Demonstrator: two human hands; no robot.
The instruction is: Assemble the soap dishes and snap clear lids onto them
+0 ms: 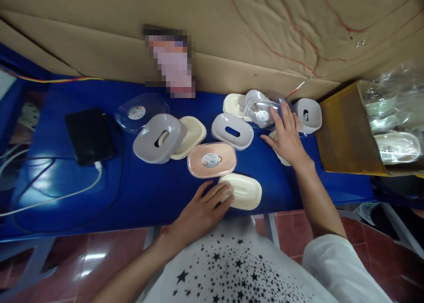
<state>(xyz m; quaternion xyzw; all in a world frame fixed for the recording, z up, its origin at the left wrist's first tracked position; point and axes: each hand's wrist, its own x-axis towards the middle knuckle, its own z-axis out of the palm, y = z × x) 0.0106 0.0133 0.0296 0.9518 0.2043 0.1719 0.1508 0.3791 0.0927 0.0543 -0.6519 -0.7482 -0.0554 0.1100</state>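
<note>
My left hand (208,206) is near the table's front edge, its stretched fingers resting on the left end of a cream oval plastic piece (247,191) with a raised middle. My right hand (287,133) reaches forward with fingers spread. Its fingertips touch or hover over a clear plastic lid (256,116) bearing a round label; I cannot tell which. Under that palm, another cream piece (281,157) is mostly hidden. Between the hands sits a peach oval box (198,160) with a clear lid and round label. Behind it stands a grey slotted oval cover (217,133).
More grey slotted covers (145,139) (313,115), cream pieces (195,133) and a labelled clear lid (149,106) lie around. A cardboard box (347,130) with bagged pieces stands right. A black device (88,137) with cables lies left. A cardboard wall (232,64) runs behind.
</note>
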